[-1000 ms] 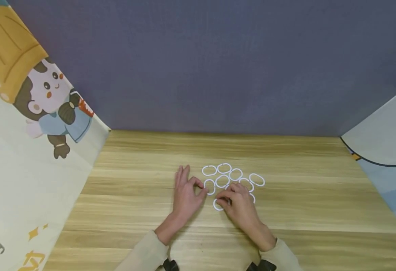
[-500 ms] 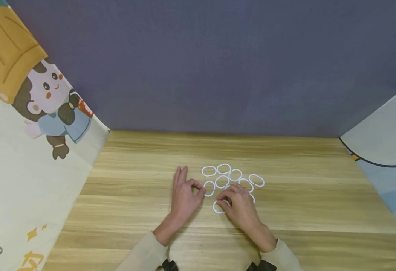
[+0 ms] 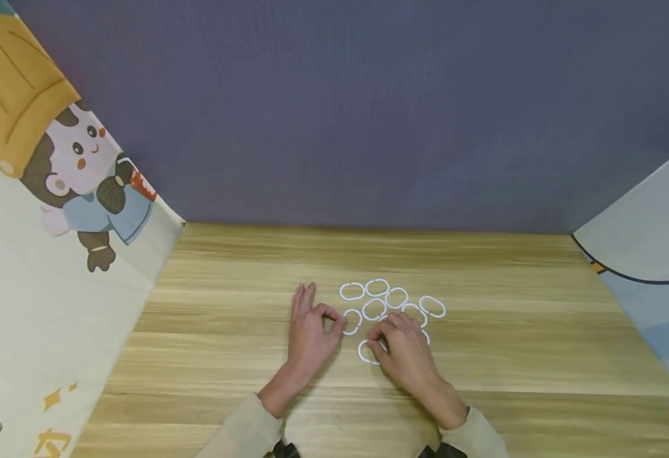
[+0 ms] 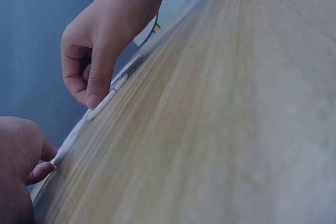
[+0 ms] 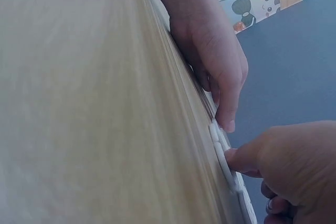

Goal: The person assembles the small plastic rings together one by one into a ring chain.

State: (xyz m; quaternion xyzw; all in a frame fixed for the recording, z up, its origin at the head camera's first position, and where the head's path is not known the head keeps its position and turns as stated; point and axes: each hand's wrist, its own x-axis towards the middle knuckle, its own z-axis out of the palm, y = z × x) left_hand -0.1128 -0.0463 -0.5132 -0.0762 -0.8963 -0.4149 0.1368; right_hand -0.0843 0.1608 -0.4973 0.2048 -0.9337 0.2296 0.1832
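Note:
Several white oval plastic links, some showing a small gap in the ring, lie flat in a cluster on the wooden table. At the cluster's left side my left hand (image 3: 312,340) pinches the edge of one link (image 3: 352,310) between thumb and forefinger, its other fingers stretched away. Thumb and forefinger of my right hand (image 3: 407,352) hold the nearest link (image 3: 359,353), low in the cluster. That hand covers part of this link and of the links behind it. Edge-on, the row of links (image 4: 102,106) appears as a thin white strip along the tabletop in the left wrist view.
Farther back on the table (image 3: 225,273) are more links, among them one at the upper left (image 3: 352,299) and one at the far right (image 3: 444,310). A dark blue-grey panel (image 3: 368,114) stands behind the table, with cartoon-printed panels (image 3: 19,254) at the sides.
The link in my left hand has turned a little and shifted slightly toward me and to the left. The link under my right hand has moved slightly nearer. The other links stay in place.

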